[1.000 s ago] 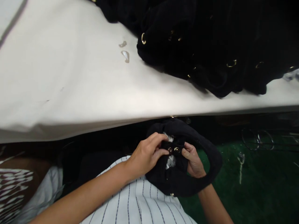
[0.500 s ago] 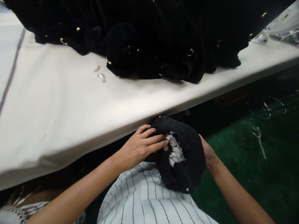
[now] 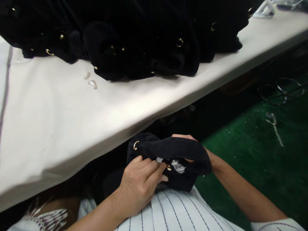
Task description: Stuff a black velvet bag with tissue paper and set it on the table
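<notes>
Pale white bench [image 3: 72,122] fills the upper left of the view. On its far side lies a heap of black fabric bags with gold rings [image 3: 134,41] — the top of the heap is cut off by the frame. Below the bench edge, beside a dark green floor [image 3: 252,150], the person holds a small black bag of soft fabric [image 3: 173,150] just in front of a white striped shirt [image 3: 173,211].

The left hand [image 3: 138,186] is at the near edge of the bag. Its grip is closed, with thumb and fingers pinching the fabric just beside a small gold snap [image 3: 168,167]. White crumpled paper [image 3: 179,165] shows in the opening, and a gold ring [image 3: 136,145] sits at the bag's left corner.

The right hand [image 3: 185,137] is almost all hidden behind the bag — only some fingers show over the top edge, touching it, so I cannot tell if its grip is closed. Thin wire hoops [image 3: 280,91] on the floor are hard to make out.
</notes>
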Tool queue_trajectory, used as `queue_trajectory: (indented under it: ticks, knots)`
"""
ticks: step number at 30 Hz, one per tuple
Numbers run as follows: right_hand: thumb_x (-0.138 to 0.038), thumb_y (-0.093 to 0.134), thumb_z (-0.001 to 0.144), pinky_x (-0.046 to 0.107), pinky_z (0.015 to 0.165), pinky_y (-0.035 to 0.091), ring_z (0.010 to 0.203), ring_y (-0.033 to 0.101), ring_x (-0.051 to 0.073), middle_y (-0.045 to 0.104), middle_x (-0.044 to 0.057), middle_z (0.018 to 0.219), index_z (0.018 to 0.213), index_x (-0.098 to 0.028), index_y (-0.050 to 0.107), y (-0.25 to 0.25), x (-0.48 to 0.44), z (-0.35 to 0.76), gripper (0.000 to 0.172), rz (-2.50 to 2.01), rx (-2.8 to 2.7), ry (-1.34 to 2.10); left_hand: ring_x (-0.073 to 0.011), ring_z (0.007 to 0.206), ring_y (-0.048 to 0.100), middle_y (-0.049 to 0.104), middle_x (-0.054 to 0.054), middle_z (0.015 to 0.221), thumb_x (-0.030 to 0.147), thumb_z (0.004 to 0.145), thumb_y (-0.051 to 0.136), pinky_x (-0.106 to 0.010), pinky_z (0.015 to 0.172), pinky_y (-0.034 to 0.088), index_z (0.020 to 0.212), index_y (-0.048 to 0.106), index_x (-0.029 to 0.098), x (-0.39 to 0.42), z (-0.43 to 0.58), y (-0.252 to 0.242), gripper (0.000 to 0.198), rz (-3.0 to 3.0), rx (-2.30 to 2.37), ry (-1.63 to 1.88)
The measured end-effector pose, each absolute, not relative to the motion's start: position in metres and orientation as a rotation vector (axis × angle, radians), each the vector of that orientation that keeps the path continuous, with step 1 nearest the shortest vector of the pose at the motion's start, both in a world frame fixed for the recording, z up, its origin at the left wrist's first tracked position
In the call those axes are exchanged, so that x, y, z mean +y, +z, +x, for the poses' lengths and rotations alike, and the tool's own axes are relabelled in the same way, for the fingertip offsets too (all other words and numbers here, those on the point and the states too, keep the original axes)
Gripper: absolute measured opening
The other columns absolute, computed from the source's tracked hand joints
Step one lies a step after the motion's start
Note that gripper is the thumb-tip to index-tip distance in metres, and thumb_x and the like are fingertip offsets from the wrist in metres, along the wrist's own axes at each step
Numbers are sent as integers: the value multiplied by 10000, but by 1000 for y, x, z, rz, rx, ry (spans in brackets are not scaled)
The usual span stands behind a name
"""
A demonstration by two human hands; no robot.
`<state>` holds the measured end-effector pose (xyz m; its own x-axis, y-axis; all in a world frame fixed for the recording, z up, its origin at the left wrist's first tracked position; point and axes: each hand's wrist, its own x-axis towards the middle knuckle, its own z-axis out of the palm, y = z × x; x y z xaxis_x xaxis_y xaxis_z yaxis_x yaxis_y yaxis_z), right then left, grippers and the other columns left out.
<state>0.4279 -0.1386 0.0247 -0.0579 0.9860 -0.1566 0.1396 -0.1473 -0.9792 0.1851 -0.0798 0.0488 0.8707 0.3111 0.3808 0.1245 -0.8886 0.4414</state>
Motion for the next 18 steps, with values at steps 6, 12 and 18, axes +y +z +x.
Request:
queue_trajectory:
  ticks: [6, 12, 18]
  knots:
    - [-295, 615, 829, 247, 602, 433, 679, 514, 148, 548, 0, 751, 716, -178, 616, 20, -126, 409, 163, -1302, -1403, 1361, -165, 753, 606, 689, -38, 846, 190, 934, 609, -331, 641, 366, 1058, 633, 132, -91, 179, 34, 139, 2663, 684, 591]
    - [-332, 677, 865, 285, 693, 465, 768, 599, 187, 632, 33, 814, 773, -167, 700, 21, -124, 403, 190, -1254, -1450, 1354, -163, 724, 589, 683, -21, 811, 218, 952, 586, -326, 639, 361, 989, 642, 163, -95, 177, 39, 86, 2678, 770, 581]
    - [-288, 610, 901, 296, 733, 483, 813, 639, 207, 679, 57, 851, 820, -154, 728, 23, -131, 396, 196, -1292, -1385, 1299, -156, 651, 534, 631, -9, 709, 193, 974, 528, -325, 615, 318, 828, 628, 180, -98, 179, 50, 178, 2655, 775, 586]
